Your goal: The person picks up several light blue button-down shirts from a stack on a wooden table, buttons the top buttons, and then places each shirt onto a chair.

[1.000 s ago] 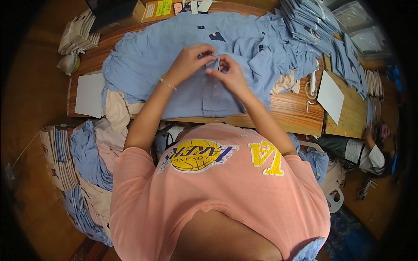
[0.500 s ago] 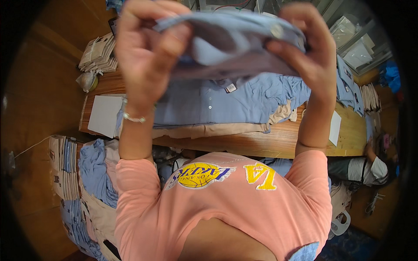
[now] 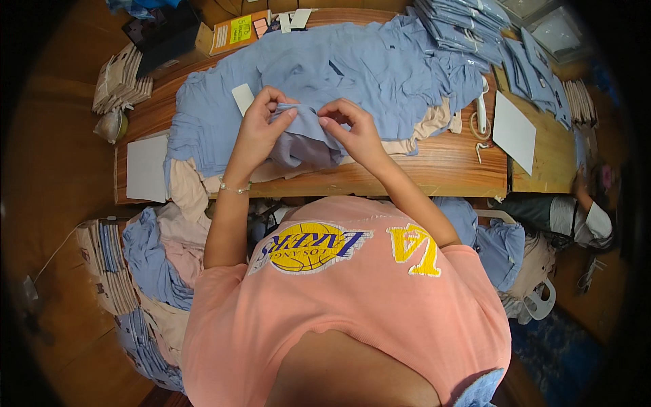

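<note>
A light blue shirt (image 3: 306, 129) is held up by its edge in front of me, over the near side of the table. My left hand (image 3: 261, 129) pinches that edge between thumb and bent fingers. At the right end of the same edge, my right hand (image 3: 354, 133) has its thumb and forefinger closed on the cloth. The shirt's darker, greyish inside hangs in folds below my fingers. Behind both hands spreads a wide heap of blue shirts (image 3: 234, 71), with beige cloth (image 3: 430, 122) showing under it.
White boards lie on the wooden table (image 3: 434, 169) at left (image 3: 146, 169) and right (image 3: 514, 132). A white corded tool (image 3: 482, 112) sits beside the right board. Packed blue shirts (image 3: 461, 27) are stacked far right, beige bundles (image 3: 119, 81) far left. Another person's sleeve (image 3: 597, 222) shows at right.
Both hands have come down and nearer the table with the blue shirt, and closer together. The view has shifted, so more of the table and shirt heap shows.
</note>
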{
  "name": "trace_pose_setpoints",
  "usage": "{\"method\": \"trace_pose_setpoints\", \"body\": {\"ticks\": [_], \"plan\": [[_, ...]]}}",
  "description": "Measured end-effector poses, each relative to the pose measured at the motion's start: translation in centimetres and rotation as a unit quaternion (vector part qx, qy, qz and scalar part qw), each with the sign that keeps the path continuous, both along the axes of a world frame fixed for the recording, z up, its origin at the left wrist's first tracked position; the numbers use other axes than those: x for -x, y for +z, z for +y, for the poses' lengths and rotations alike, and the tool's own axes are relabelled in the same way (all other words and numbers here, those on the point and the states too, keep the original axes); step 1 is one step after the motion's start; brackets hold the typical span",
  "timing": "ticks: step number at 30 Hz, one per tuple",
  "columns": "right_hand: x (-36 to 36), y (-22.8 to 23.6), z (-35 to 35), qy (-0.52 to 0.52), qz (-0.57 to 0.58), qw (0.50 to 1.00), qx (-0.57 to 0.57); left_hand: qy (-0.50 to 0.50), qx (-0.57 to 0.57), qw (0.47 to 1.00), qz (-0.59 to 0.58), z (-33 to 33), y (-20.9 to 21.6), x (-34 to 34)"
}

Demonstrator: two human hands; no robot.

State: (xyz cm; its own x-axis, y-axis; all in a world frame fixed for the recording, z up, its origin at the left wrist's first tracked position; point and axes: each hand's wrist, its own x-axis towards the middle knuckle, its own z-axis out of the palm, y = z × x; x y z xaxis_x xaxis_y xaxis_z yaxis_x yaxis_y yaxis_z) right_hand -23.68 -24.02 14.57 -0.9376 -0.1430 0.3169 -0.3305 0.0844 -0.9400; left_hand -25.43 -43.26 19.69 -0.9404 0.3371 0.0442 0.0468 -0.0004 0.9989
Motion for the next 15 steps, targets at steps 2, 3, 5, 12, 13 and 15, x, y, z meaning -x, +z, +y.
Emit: {"method": "trace_pose_setpoints", "body": {"ticks": [2,3,5,12,13,15], "plan": [[-0.1,-0.1,-0.7,0.007,-0.020,0.999,0.023,-0.013,0.007,1.000,0.008,-0.3,0.1,-0.5],[-0.2,0.0,-0.9,0.012,-0.029,0.999,0.034,-0.009,0.012,1.000,0.011,-0.3,0.1,-0.6],[-0.5,0.3,-1.0,0.043,-0.060,0.997,0.036,0.001,0.024,1.000,0.020,-0.3,0.2,-0.8],[-0.9,-0.7,-2.5,0.139,-0.155,0.972,0.113,0.026,-0.003,1.000,0.009,-0.3,0.6,-1.7],[-0.8,-1.0,-2.5,0.158,-0.178,0.962,0.131,0.031,0.001,0.999,0.017,-0.4,0.5,-1.8],[-0.5,-1.2,-2.0,0.195,-0.221,0.941,0.168,0.046,0.003,0.998,0.032,-0.6,0.4,-1.8]]}}
